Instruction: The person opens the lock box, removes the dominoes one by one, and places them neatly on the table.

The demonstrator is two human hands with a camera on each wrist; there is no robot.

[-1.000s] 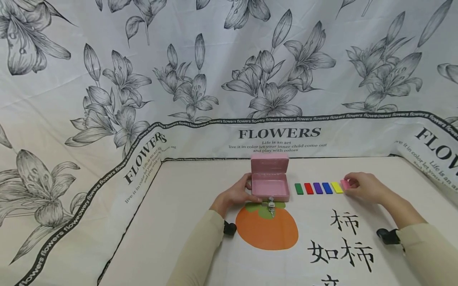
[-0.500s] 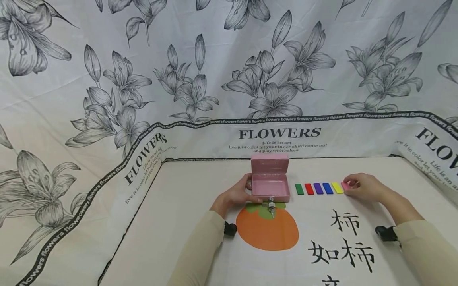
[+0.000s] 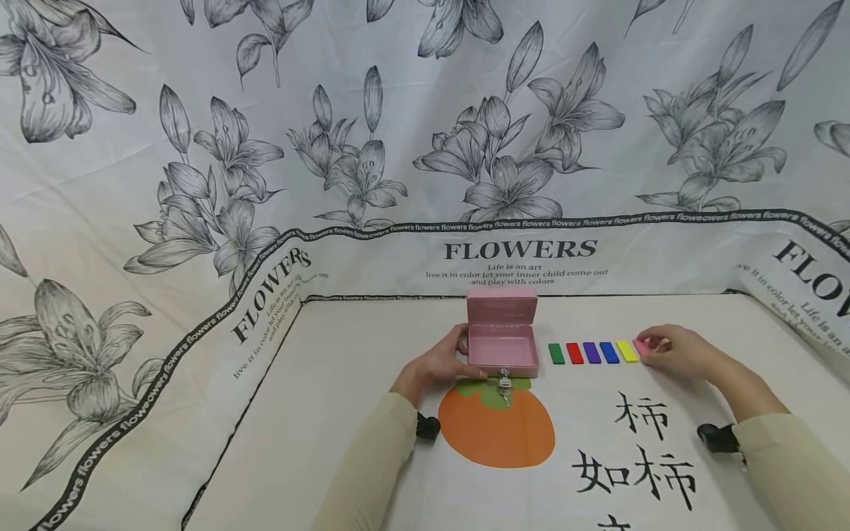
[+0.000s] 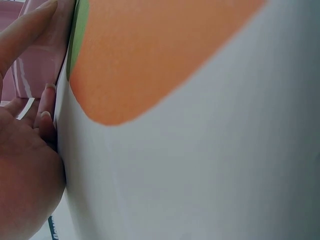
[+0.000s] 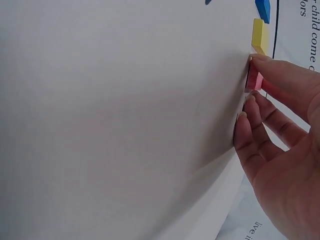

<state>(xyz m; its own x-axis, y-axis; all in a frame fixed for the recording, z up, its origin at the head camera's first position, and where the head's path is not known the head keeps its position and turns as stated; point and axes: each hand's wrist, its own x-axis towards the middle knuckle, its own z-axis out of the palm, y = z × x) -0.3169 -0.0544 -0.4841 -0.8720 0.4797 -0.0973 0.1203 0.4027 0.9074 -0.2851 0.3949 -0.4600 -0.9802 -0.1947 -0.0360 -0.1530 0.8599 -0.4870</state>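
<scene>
A small pink metal box (image 3: pixel 502 360) stands with its lid up, and a padlock with keys (image 3: pixel 505 382) hangs at its front. My left hand (image 3: pixel 434 361) holds the box's left side, thumb along the front and fingers around the side, as the left wrist view also shows the hand (image 4: pixel 27 165) there. Out to the right, my right hand (image 3: pixel 680 352) pinches a pink block (image 5: pixel 254 81) between thumb and fingers, low at the table. The pink block sits at the right end of a row, beside a yellow block (image 3: pixel 626 351).
Between box and yellow block lie a green block (image 3: pixel 556 354), a red block (image 3: pixel 575 353), a purple block (image 3: pixel 592 352) and a blue block (image 3: pixel 609 352). The table cloth carries an orange persimmon print (image 3: pixel 496 435) and black characters (image 3: pixel 640 417). A flower-printed curtain (image 3: pixel 372 258) rises behind.
The pink block has tilted slightly and settled by the yellow block in the right hand's pinch. The left hand and box have not moved; the head view has shifted a little.
</scene>
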